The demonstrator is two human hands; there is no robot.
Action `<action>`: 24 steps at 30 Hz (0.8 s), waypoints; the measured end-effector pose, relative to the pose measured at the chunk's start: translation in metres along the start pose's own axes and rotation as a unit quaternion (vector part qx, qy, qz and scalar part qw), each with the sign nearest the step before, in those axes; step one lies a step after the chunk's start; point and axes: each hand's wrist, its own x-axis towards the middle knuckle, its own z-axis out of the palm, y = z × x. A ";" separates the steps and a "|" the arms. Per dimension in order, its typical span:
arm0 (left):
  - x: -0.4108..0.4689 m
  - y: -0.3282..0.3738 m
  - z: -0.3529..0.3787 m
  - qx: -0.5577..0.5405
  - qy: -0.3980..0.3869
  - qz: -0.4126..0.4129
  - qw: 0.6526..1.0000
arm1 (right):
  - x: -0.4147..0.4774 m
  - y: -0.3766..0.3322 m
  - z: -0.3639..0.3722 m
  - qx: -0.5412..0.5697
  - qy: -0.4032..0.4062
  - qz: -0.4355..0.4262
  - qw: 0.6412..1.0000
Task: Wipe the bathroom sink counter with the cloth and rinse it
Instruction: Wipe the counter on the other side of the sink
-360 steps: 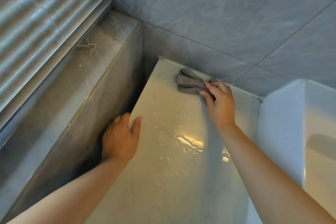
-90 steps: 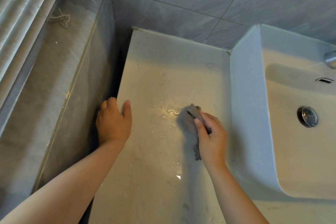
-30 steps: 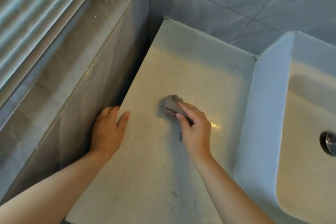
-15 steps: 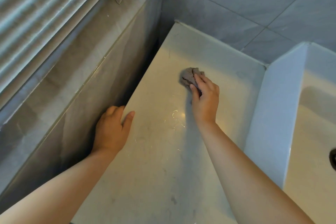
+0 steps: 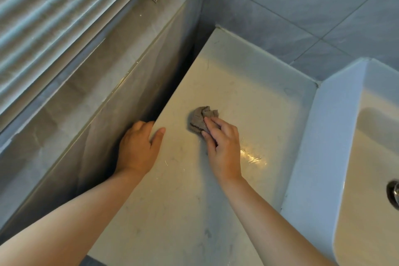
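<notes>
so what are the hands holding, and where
Right hand presses the bunched cloth flat-fingered on its near side; left hand grips the counter at its left edge.

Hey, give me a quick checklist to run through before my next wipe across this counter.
1. Right hand presses the cloth onto the counter: ok.
2. Left hand grips the counter's left edge as a brace: ok.
3. Cloth spread flat for a wide stroke: not ok, it is bunched.
4. Wet streak right of the right hand wiped up: not ok.
5. Cloth clean enough to go on: cannot tell.
6. Rinsing ready: cannot tell; of the sink only one side and the drain show.
</notes>
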 end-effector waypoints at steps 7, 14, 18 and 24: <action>-0.007 -0.011 -0.010 -0.103 0.004 -0.034 0.994 | 0.018 -0.013 -0.026 0.182 0.033 0.102 0.977; -0.038 -0.040 -0.016 -0.105 -0.027 -0.085 0.990 | 0.090 0.013 -0.013 0.062 0.061 0.106 0.991; -0.043 -0.040 -0.013 -0.105 -0.030 -0.080 0.991 | 0.070 0.005 0.006 0.011 0.046 0.077 0.996; -0.044 -0.039 -0.012 -0.100 -0.014 -0.073 0.992 | 0.021 -0.014 0.017 0.018 -0.005 0.010 1.000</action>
